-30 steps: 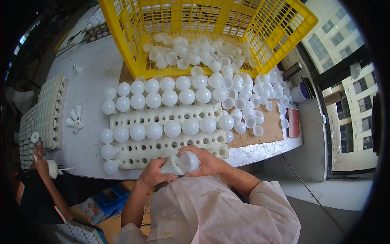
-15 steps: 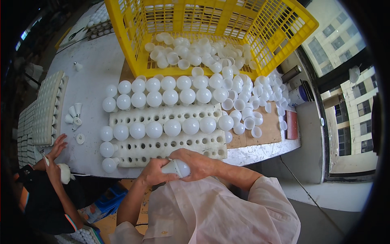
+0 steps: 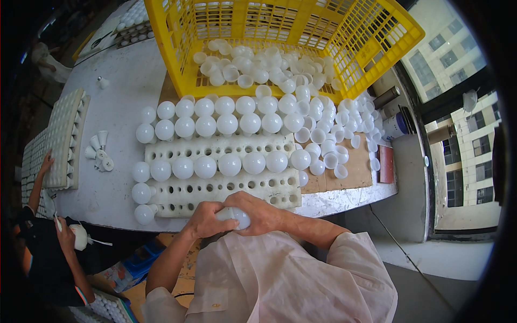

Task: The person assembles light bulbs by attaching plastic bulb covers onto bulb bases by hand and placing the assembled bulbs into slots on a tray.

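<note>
My elbows are bent and both forearms angle inward so that my hands meet low in front of my pale shirt (image 3: pixel 280 269), just off the near edge of the desk (image 3: pixel 121 86). My left hand (image 3: pixel 206 220) comes from the left with its thumb laid across a white light bulb (image 3: pixel 242 219), and my right hand (image 3: pixel 259 213) wraps over it from the other side, fingers curled across the top. The grip is clamped on this bulb from both sides; it lies tilted between my palms, its rounded dome toward my right hand and its narrower body toward my left. Just beyond my knuckles sits a white foam tray (image 3: pixel 292 197) with lines of round holes; bulbs (image 3: pixel 229 164) stand in a row along its far side, and two more rows (image 3: pixel 205 126) stand farther back. At the far side of the desk, a yellow plastic crate (image 3: pixel 173 64) lies with its open side toward me, holding a heap of translucent dome covers (image 3: pixel 245 81). More loose covers (image 3: pixel 340 171) spill over brown cardboard (image 3: pixel 355 177) to the right of the trays.
</note>
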`<control>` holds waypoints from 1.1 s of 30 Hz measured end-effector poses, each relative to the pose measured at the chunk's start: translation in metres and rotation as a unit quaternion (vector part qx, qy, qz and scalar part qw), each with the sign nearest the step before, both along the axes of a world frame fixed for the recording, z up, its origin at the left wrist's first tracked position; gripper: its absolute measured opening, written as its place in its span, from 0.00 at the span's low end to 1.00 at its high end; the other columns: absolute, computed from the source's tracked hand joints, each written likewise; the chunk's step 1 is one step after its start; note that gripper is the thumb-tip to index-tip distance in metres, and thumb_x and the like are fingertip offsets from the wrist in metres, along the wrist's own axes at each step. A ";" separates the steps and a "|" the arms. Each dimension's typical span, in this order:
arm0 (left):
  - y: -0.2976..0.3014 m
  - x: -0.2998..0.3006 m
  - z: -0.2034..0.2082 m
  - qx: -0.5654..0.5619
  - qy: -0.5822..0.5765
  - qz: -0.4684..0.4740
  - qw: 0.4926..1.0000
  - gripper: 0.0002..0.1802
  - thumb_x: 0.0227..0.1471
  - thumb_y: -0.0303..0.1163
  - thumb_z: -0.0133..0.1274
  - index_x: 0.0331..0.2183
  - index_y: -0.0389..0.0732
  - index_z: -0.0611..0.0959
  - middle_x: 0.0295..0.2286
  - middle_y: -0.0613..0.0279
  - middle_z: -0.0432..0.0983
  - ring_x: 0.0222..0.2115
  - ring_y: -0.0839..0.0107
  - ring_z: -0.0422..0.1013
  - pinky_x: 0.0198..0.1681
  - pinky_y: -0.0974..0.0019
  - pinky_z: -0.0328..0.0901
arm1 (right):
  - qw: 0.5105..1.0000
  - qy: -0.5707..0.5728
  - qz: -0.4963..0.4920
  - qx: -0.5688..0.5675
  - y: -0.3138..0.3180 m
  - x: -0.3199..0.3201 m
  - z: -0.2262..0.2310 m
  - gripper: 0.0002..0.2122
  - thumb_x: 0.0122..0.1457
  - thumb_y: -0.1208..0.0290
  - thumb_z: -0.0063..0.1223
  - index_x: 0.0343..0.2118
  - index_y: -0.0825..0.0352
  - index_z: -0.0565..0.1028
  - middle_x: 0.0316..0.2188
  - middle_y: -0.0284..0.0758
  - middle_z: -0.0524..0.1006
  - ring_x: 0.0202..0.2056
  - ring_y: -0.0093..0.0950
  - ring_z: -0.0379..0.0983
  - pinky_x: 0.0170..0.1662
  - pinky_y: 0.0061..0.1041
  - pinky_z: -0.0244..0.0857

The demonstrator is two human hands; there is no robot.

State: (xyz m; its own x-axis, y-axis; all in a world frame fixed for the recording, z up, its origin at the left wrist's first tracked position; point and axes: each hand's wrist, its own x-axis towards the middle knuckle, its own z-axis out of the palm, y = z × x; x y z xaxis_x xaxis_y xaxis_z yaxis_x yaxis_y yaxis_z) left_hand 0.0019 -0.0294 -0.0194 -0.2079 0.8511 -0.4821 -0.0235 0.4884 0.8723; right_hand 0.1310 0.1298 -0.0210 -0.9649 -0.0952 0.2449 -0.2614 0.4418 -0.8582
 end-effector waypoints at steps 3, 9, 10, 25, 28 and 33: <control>0.002 0.006 0.003 0.038 0.013 0.034 0.999 0.26 0.35 0.43 0.60 0.31 0.28 0.81 0.21 0.57 0.78 0.23 0.74 0.74 0.29 0.70 0.68 | 0.999 0.028 -0.022 -0.010 -0.003 -0.002 0.000 0.30 0.35 0.78 0.64 0.47 0.67 0.65 0.41 0.41 0.68 0.43 0.40 0.66 0.47 0.35 0.63; 0.001 0.004 0.003 -0.002 -0.002 0.022 1.000 0.23 0.36 0.41 0.59 0.30 0.28 0.80 0.20 0.56 0.77 0.20 0.74 0.74 0.24 0.70 0.68 | 0.996 0.073 -0.032 -0.033 -0.009 -0.005 -0.012 0.28 0.32 0.79 0.62 0.43 0.67 0.68 0.39 0.39 0.68 0.40 0.38 0.66 0.44 0.33 0.64; 0.000 0.003 0.003 -0.003 -0.002 0.023 1.000 0.23 0.36 0.41 0.59 0.30 0.28 0.80 0.20 0.56 0.77 0.20 0.74 0.74 0.24 0.70 0.68 | 0.996 0.078 -0.030 -0.044 -0.010 -0.006 -0.015 0.27 0.32 0.79 0.62 0.41 0.66 0.68 0.38 0.39 0.68 0.40 0.37 0.67 0.43 0.32 0.64; -0.074 -0.035 -0.028 0.112 0.075 0.255 0.958 0.18 0.49 0.25 0.56 0.42 0.29 0.74 0.35 0.52 0.77 0.37 0.71 0.73 0.32 0.72 0.68 | 0.995 -0.019 -0.088 -0.038 -0.030 -0.063 -0.033 0.30 0.36 0.75 0.67 0.43 0.65 0.62 0.42 0.42 0.64 0.43 0.41 0.64 0.46 0.35 0.62; -0.120 -0.068 -0.016 0.153 0.061 0.430 0.888 0.14 0.51 0.25 0.52 0.41 0.30 0.74 0.38 0.50 0.76 0.38 0.68 0.74 0.32 0.73 0.67 | 0.993 0.060 -0.087 0.045 -0.053 -0.096 -0.025 0.30 0.36 0.76 0.65 0.46 0.65 0.63 0.43 0.41 0.64 0.45 0.41 0.63 0.47 0.34 0.63; -0.175 -0.151 -0.035 0.135 0.130 0.610 0.770 0.12 0.53 0.24 0.50 0.40 0.30 0.74 0.38 0.50 0.76 0.37 0.65 0.75 0.30 0.73 0.66 | 0.966 0.066 0.014 0.250 -0.088 -0.147 -0.046 0.26 0.40 0.71 0.62 0.47 0.59 0.67 0.48 0.38 0.63 0.47 0.37 0.62 0.49 0.33 0.61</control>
